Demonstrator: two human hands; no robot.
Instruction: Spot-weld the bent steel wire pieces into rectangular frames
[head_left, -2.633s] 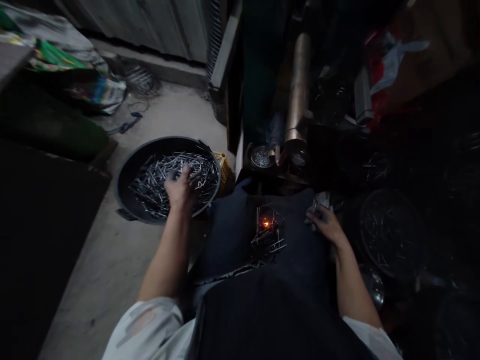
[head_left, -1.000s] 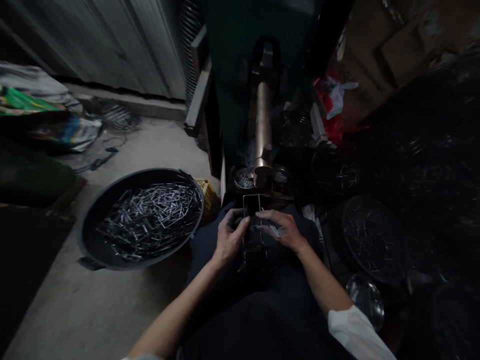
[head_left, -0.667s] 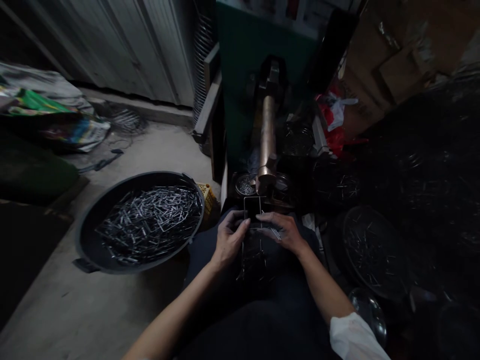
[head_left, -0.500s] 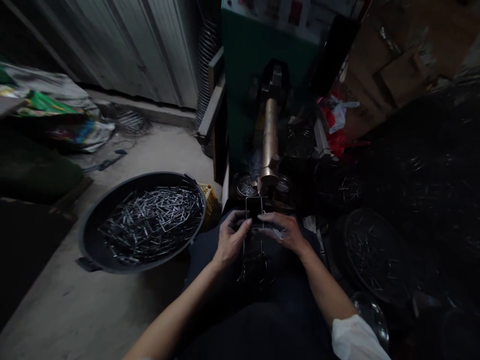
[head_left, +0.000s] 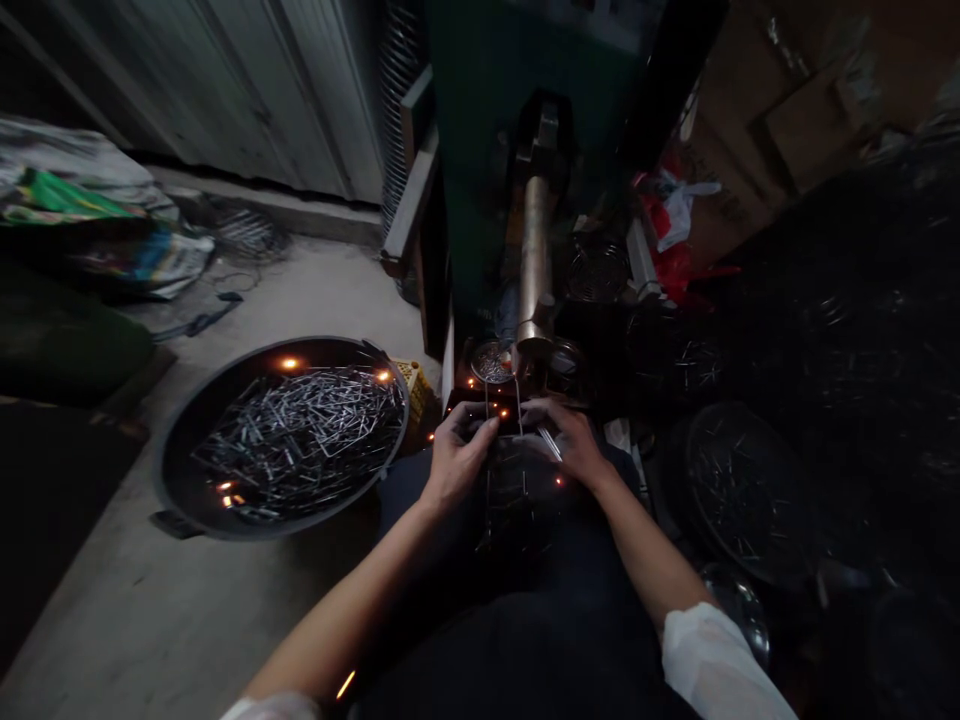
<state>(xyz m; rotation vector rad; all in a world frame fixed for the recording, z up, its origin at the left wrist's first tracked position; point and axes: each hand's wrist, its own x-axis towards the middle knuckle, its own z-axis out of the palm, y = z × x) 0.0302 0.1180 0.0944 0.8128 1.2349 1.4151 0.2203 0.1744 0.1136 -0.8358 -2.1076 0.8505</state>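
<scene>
Between my two hands is a thin bent-wire frame (head_left: 519,400), its far end up at the tip of a brass-coloured machine arm (head_left: 535,260). My left hand (head_left: 459,455) is closed on the left side of the frame, thumb and fingers pinching the wire. On the other side, my right hand (head_left: 566,440) grips the right wire and also has a few short loose metal rods (head_left: 551,443) tucked in its fingers. Orange sparks (head_left: 504,412) fly around the machine tip and my hands. More wire pieces lie dimly below, over my lap.
A large black basin (head_left: 169,440) full of short metal rods (head_left: 322,430) stands at left, beside a yellow crate (head_left: 412,385). A small dish (head_left: 491,362) of little metal parts sits by the machine tip. Another dark basin (head_left: 697,490) with rods is at right.
The wire frame and both hands have moved slightly forward, bringing the frame's far end to the machine tip. Sparks now scatter over the basin, hands and lap. The view has shifted slightly.
</scene>
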